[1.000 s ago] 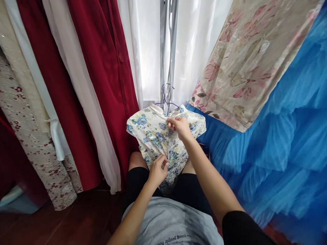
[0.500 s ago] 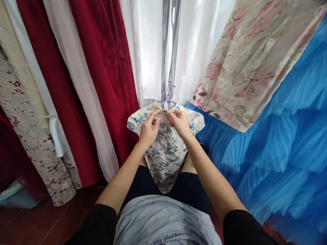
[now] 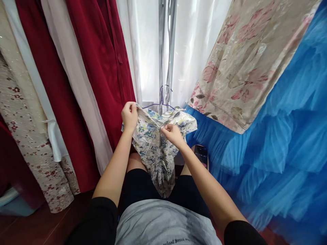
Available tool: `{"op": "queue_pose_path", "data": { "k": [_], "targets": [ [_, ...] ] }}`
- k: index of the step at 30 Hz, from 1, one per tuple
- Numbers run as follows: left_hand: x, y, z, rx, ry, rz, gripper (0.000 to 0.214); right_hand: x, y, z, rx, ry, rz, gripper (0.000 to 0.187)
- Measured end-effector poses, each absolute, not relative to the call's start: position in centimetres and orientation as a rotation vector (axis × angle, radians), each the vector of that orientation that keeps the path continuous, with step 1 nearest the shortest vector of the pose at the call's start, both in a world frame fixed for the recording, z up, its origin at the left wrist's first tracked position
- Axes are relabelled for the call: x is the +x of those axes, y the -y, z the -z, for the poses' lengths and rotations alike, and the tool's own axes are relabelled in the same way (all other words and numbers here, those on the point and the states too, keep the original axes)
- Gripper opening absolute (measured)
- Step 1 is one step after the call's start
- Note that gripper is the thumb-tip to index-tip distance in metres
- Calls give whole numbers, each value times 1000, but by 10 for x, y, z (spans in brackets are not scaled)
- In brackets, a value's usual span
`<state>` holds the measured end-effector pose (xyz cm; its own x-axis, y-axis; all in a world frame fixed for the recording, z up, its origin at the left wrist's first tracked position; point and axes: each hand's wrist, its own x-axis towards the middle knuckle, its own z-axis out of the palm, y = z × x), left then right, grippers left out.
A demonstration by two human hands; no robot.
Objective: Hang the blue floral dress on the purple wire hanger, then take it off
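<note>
Pinching floral dress (image 3: 153, 151), left hand (image 3: 129, 115) and right hand (image 3: 172, 133) closed

The small dress (image 3: 155, 146) is cream with blue flowers; dark red robes (image 3: 102, 64) hang left, blue tulle (image 3: 281, 136) right.

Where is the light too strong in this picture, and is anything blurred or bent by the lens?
Head view: the white curtain is backlit and washed out; the floral garment, pinched by the left hand and right hand, is sharp; the blue tulle stretches at the edge.
</note>
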<state>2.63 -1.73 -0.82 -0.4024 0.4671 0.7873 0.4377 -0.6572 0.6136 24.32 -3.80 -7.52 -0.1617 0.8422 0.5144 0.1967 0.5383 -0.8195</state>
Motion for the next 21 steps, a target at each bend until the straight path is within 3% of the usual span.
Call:
{"op": "queue_pose_path", "data": {
  "k": [5,10,13,16,19,21],
  "targets": [
    [-21,-3,69,647,-1081,-2094,20,236,58,87,-864,1664,-873,23],
    [11,35,176,476,-1033,-1885,18,235,86,124,-805,1348,-1339,24],
    [42,60,220,432,-946,-1795,15,247,101,158,-807,1071,-1434,25],
    [67,77,218,511,-796,-1752,20,261,106,179,-900,1098,-1359,26],
    [87,95,181,779,-624,-1803,27,270,109,176,-946,1323,-1180,14],
    [103,111,152,1048,-623,-1774,25,272,116,166,-870,1494,-1083,31]
  ]
}}
